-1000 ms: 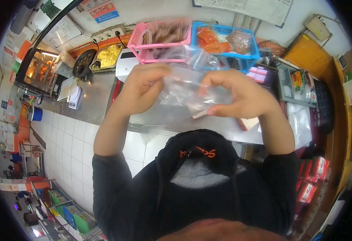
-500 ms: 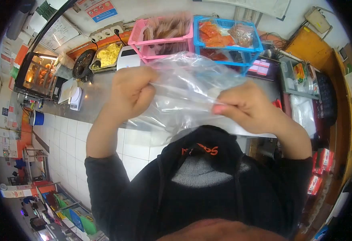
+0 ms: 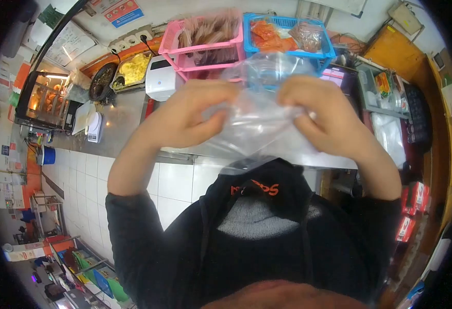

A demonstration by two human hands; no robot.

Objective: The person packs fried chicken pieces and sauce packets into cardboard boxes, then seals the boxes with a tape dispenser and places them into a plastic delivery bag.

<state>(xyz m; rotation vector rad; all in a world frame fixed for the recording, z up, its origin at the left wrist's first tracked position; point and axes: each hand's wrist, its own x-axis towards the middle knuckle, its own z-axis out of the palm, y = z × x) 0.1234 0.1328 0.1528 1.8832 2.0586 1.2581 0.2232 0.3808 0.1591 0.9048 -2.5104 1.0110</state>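
Note:
A clear plastic bag (image 3: 257,126) hangs between my two hands, above the edge of the steel counter (image 3: 120,126) and close to my chest. My left hand (image 3: 197,110) pinches its left side, fingers curled inward. On the other side my right hand (image 3: 321,113) grips the bag with fingers bent over it. The bag is crumpled and see-through, and its upper part covers some of the baskets behind. Fingertips of both hands are partly blurred and hidden by the plastic.
Behind the hands stand a pink basket (image 3: 202,46) and a blue basket (image 3: 325,47) holding bagged food. To the left are a white device (image 3: 160,80), a tray of yellow food (image 3: 133,69), a dark bowl (image 3: 102,82) and a scale (image 3: 95,127). A grey bin (image 3: 385,109) sits right.
My hands have come closer together, the left one moving right. The bag, stretched wide before, is now narrower and bunched between them.

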